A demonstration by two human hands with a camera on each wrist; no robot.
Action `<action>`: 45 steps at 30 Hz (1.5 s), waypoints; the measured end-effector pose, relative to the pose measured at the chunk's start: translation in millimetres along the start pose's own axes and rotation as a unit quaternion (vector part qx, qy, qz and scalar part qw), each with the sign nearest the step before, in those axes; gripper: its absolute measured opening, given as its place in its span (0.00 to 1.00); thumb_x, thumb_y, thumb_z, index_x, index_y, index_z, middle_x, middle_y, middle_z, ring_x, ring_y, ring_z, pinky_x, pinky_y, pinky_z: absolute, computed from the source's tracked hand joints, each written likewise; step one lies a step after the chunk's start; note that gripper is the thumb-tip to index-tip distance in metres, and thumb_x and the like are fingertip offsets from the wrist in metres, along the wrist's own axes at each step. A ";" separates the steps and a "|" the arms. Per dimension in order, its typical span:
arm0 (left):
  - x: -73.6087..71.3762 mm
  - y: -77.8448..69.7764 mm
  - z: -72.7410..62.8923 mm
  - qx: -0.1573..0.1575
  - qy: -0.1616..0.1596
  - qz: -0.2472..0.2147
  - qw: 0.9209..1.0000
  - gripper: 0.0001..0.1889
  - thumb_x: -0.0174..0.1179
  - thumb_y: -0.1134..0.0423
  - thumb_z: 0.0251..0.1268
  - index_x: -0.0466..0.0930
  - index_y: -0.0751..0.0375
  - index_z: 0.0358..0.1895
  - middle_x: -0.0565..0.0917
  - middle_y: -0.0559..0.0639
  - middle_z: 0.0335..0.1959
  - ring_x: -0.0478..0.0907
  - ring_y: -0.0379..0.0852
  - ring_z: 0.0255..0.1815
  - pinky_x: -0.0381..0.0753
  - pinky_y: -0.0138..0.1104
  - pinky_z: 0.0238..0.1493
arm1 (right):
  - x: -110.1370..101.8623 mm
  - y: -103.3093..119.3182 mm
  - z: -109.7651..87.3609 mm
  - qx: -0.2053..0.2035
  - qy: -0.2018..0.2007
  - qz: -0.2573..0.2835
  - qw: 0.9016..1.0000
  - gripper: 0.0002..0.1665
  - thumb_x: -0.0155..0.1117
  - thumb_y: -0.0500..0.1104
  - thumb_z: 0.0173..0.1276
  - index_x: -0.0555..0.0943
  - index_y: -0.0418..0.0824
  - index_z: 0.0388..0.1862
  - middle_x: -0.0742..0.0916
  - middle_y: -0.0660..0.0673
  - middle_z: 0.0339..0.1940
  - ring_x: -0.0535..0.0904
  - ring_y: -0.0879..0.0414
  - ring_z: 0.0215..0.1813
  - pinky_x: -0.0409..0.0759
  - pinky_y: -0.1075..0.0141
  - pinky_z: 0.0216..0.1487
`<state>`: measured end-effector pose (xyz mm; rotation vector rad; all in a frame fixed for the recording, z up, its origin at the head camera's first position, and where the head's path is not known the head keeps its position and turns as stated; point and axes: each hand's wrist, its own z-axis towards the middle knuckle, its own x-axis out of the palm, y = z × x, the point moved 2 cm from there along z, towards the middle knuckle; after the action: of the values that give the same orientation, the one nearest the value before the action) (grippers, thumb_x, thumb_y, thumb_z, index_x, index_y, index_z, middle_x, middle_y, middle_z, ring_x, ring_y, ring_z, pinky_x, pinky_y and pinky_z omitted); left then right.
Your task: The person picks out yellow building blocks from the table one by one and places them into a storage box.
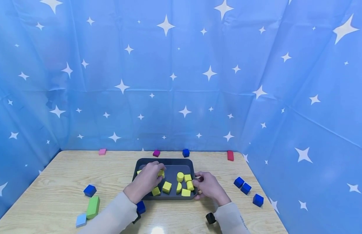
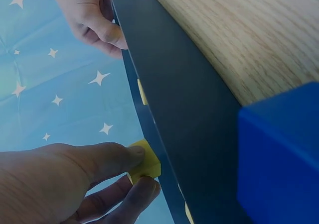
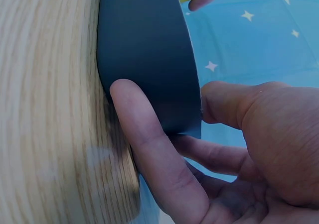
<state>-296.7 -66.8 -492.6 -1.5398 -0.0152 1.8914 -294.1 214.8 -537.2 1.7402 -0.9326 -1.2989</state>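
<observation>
My left hand [image 1: 146, 180] is over the left half of a dark grey tray [image 1: 181, 197]. In the left wrist view, its thumb and fingers pinch a yellow block [image 2: 151, 165] right at the tray's rim. At the tray's right end, my right hand [image 1: 209, 186] grips the side, with the thumb at the rim and fingers against the outer wall. Several yellow pieces lie in the tray, among them a cube [image 1: 167, 187], a cylinder [image 1: 180, 176] and a half-round piece [image 1: 179, 188]. My left hand hides part of the tray's left side.
A blue cube [image 1: 141, 207] sits by my left wrist. Left on the table are another blue cube [image 1: 90, 190], a green block [image 1: 93, 207] and a light blue block [image 1: 81, 220]. Several blue cubes [image 1: 258, 200] lie at right; a red block [image 1: 230, 155] stands behind.
</observation>
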 end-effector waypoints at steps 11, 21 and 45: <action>8.5 -0.1 5.0 0.012 0.027 0.009 1.000 0.13 0.78 0.80 0.69 0.94 0.71 0.54 0.93 0.61 0.46 0.92 0.53 0.42 0.97 0.42 0.44 | -0.7 -1.9 1.5 -0.003 0.005 0.004 1.000 0.29 0.66 0.37 0.89 0.77 0.26 0.82 0.90 0.33 0.54 0.93 0.48 0.38 0.98 0.53 0.37; 11.0 -0.1 7.2 0.004 0.048 0.019 0.999 0.13 0.78 0.80 0.68 0.94 0.70 0.53 0.94 0.61 0.48 0.94 0.53 0.46 0.98 0.43 0.48 | -1.0 -0.3 3.0 0.001 0.004 0.008 1.000 0.31 0.67 0.37 0.89 0.77 0.27 0.83 0.90 0.33 0.56 0.92 0.48 0.37 0.98 0.52 0.38; 7.4 2.2 1.7 0.014 0.038 0.028 0.999 0.13 0.77 0.78 0.70 0.95 0.68 0.54 0.95 0.60 0.47 0.94 0.54 0.46 0.98 0.43 0.45 | 0.1 -0.2 2.8 0.005 0.005 0.004 1.000 0.30 0.66 0.38 0.89 0.77 0.27 0.83 0.90 0.33 0.55 0.93 0.48 0.37 0.98 0.53 0.38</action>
<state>-299.7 -64.0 -499.4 -1.6065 0.0890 1.8673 -296.8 214.4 -537.9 1.7484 -0.9413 -1.2805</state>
